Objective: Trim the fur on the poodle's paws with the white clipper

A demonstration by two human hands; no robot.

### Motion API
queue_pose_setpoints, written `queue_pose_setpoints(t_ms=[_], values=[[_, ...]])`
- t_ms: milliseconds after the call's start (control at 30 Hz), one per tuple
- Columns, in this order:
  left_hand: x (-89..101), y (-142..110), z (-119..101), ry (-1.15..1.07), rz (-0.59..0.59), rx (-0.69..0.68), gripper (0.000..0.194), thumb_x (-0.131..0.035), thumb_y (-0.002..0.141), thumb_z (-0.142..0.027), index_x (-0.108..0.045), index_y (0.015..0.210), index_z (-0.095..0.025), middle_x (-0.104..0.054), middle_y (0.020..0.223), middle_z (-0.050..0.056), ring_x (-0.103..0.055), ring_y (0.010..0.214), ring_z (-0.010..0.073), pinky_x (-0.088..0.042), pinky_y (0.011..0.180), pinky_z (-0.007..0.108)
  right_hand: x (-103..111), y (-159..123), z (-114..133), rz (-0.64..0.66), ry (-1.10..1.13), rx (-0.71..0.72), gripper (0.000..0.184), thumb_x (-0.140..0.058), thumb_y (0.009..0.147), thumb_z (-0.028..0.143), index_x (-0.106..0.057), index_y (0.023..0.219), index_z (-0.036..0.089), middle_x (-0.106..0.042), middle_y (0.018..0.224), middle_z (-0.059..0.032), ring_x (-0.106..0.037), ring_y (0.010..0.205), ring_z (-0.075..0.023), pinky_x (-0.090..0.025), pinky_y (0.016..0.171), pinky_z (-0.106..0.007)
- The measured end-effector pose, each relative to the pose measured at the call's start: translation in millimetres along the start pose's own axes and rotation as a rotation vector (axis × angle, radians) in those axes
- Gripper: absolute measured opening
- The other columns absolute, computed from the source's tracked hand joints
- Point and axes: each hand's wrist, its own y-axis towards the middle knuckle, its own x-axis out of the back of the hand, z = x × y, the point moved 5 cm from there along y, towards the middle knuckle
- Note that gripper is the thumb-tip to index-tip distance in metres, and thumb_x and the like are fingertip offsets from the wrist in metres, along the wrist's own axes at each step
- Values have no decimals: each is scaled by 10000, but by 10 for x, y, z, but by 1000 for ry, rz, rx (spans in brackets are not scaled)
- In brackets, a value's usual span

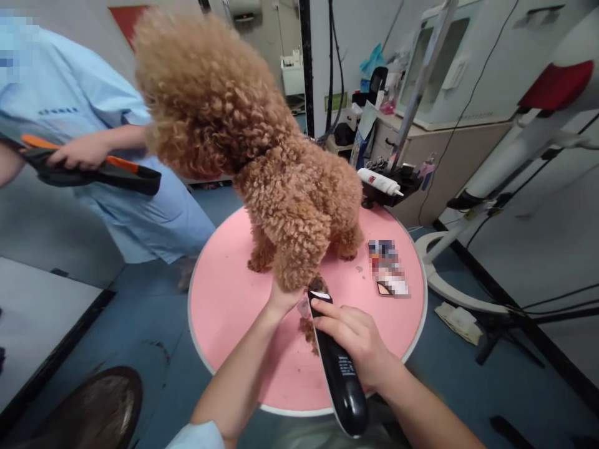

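Observation:
A curly brown poodle [299, 187] stands on a round pink grooming table [229, 312], its head turned to the left. My left hand [283, 299] is under the dog's near leg and holds its paw [319, 285]; the leg's fur hides most of the fingers. In my right hand [353, 333] is a black hair clipper [344, 380], its handle slanting down toward me. The clipper's head is at the paw. Clipped brown fur [307, 332] lies on the table just below.
At the left, a person in a light blue gown [135, 212] holds a black and orange strap-like item [116, 168]. A phone-sized item [388, 268], partly blurred, lies on the table's right side. A white tube [380, 182] rests on a black tool tray [407, 190] by a metal post [421, 81].

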Motion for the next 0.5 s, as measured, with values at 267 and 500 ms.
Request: queue_pose_setpoints(t_ms=[267, 500], values=[[-13, 40, -6, 53, 19, -42, 357, -800, 590, -356, -653, 870, -192, -703, 933, 61, -665, 882, 244, -551, 865, 451, 85, 75, 70, 149, 12, -43, 355, -480, 819, 76, -603, 1119, 220, -595, 1295, -129, -683, 776, -207, -532, 647, -324], [-26, 67, -78, -59, 88, 4, 382, -797, 615, -336, -635, 919, -171, -692, 875, 67, -648, 756, 204, -564, 674, 360, 156, -50, -250, -28, 559, -270, 467, -800, 643, 285, -587, 1059, 262, -596, 1159, -91, -621, 1059, -243, -506, 889, -358]])
